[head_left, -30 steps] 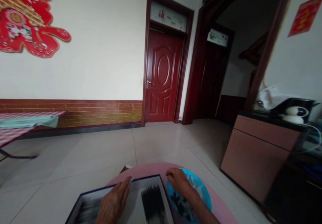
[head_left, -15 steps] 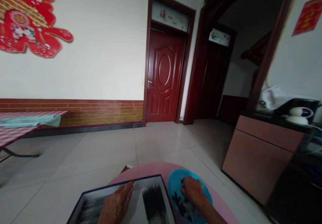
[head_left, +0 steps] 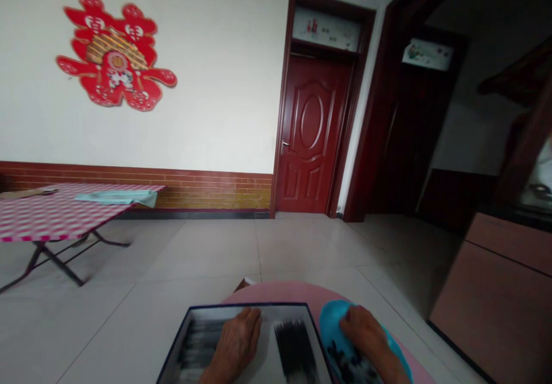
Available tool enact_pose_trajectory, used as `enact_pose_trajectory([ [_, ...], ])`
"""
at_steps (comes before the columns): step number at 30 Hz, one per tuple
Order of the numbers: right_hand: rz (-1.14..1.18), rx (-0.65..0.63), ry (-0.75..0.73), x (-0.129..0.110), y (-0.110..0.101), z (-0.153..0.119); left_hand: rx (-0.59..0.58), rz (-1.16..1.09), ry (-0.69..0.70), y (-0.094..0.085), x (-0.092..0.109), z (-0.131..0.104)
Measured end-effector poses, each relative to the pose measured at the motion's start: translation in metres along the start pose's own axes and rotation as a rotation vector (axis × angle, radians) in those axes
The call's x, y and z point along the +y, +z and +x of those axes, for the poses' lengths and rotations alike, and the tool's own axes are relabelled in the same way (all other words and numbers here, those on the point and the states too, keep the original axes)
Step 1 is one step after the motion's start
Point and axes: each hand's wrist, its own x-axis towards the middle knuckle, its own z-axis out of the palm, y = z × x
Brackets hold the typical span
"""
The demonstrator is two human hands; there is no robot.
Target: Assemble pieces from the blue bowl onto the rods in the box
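My left hand is over a shallow white-lined box with a dark blue rim, its fingers bent and held together; anything in them is hidden. To its left lies a blurred row of dark slim sticks. A dense bundle of black slim sticks is to its right. My right hand reaches into a bright blue bowl, fingers curled together over small black pieces and paler bits. What those fingertips hold is too blurred to make out.
Box and bowl stand on a round pink table. A folding table with a red-checked top and a pale green cloth is at the left. A brown cabinet stands at the right, and a red door is ahead.
The view has turned left, so everything sits farther right. My left hand's fingers, stretched out before, are now more bent. My right hand is still in the bowl.
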Motion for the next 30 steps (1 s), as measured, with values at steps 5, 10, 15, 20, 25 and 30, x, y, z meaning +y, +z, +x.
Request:
enact_pose_trajectory([
  [5, 0.304, -0.141, -0.117, -0.07, 0.001, 0.003, -0.012, -0.04, 0.02, -0.003, 0.002, 0.002],
  [10, 1.374, -0.478, 0.199, -0.139, 0.02, -0.019, -0.043, -0.024, -0.039, -0.005, -0.001, 0.002],
  [15, 1.698, -0.501, 0.295, -0.151, 0.048, -0.037, 0.059, -0.061, -0.008, -0.004, -0.003, 0.003],
  [20, 1.677, -0.455, 0.287, -0.149, 0.067, -0.047, 0.011, -0.143, -0.007, -0.009, 0.005, 0.006],
  [25, 1.618, -0.443, 0.241, -0.153, 0.075, -0.049, -0.022, -0.172, -0.027, -0.015, 0.009, 0.008],
  [30, 1.58, -0.441, 0.232, -0.151, 0.077, -0.051, -0.009, -0.173, -0.027, -0.013, 0.007, 0.006],
])
